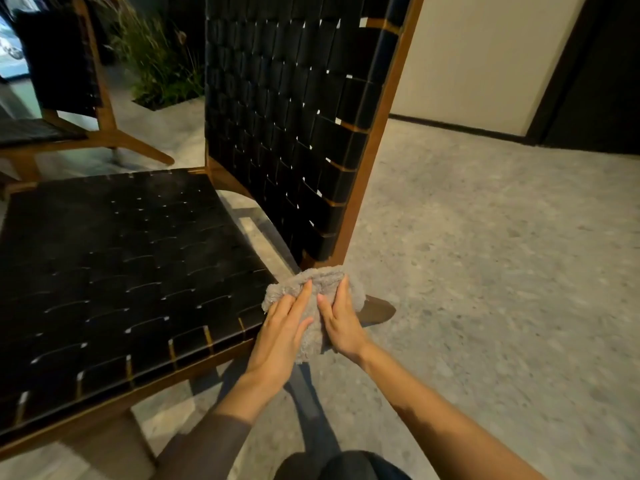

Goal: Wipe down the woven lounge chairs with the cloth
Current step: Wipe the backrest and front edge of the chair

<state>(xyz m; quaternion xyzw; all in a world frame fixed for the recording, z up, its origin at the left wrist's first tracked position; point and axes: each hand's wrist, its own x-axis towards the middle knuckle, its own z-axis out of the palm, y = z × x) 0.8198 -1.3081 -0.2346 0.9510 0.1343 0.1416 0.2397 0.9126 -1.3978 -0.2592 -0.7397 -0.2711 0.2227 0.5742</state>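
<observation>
A lounge chair with a black woven seat [114, 271] and a black woven backrest [287, 109] in a brown wooden frame fills the left and middle. A fluffy grey cloth [320, 284] lies over the seat's near right corner, just below the backrest post. My left hand [282, 337] presses flat on the cloth's left half with fingers spread. My right hand [341, 323] holds the cloth's right side, fingers on top and thumb toward the middle. Both hands touch the cloth at the wooden rail.
A second woven lounge chair [59, 74] stands at the back left. Green plants [159, 57] grow in a floor bed behind the chairs. Speckled grey floor [485, 271] spreads to the right, up to a pale wall [485, 57] and a dark doorway. My knee shows at the bottom.
</observation>
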